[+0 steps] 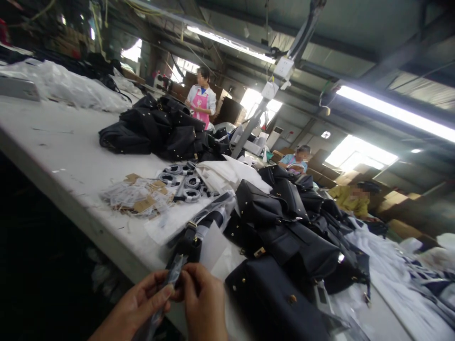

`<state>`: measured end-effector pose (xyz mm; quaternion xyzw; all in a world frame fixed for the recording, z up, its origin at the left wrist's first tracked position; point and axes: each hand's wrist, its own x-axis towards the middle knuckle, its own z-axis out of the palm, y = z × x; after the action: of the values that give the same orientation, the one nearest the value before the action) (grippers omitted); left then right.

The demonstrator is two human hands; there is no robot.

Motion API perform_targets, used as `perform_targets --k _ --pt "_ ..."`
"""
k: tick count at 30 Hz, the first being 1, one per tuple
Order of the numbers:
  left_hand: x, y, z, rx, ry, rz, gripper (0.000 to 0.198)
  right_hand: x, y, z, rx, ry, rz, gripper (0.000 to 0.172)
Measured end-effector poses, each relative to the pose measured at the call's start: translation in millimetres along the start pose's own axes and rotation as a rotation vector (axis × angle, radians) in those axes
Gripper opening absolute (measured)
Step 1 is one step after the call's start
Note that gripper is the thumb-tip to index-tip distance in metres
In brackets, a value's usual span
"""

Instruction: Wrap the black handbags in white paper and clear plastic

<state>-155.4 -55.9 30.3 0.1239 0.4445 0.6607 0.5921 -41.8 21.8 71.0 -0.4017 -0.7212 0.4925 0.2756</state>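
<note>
At the table's front edge, my left hand (144, 300) is closed round a dark strap (175, 271) covered in clear plastic film. Beside it, the fingers of my right hand (204, 296) are bent and pinched against the same wrapped strap; their tips are partly hidden. Just beyond my fingers lies a black strap piece with a gold buckle (192, 224); whether it joins the held strap I cannot tell. A white paper sheet (213, 247) stands up close behind my right hand. To the right, a black bag (273, 303) with gold studs lies nearest.
More black bags (295, 241) pile up on the right, and another heap of bags (152, 128) sits farther back. Coiled wrapped straps (192, 182) and paper tags (142, 196) lie on the white table (67, 156). Several people work beyond, one in a pink apron (201, 106).
</note>
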Motion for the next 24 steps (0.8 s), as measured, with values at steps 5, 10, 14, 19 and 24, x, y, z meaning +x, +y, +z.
perform_targets --k 5,10,14,19,24 --pt "-0.9 -3.9 10.5 -0.1 0.026 -0.039 0.051 2.4 0.8 7.5 -0.301 0.063 -0.102 0.021" --pt "-6.1 1.5 14.4 -0.057 0.062 -0.025 0.057 12.0 -9.6 -0.1 -0.578 0.009 0.004 0.007" --pt "-10.8 5.8 12.5 -0.019 0.038 -0.015 0.052 5.3 -3.4 -11.0 -0.316 -0.068 -0.073 0.013" --pt "-9.5 -4.5 7.5 0.015 0.028 -0.031 0.045 -6.8 7.5 -5.8 0.578 -0.268 0.16 0.051" --pt "-7.0 -9.8 7.7 -0.022 0.039 -0.075 0.044 1.1 -9.8 15.1 1.157 -0.418 0.538 0.064"
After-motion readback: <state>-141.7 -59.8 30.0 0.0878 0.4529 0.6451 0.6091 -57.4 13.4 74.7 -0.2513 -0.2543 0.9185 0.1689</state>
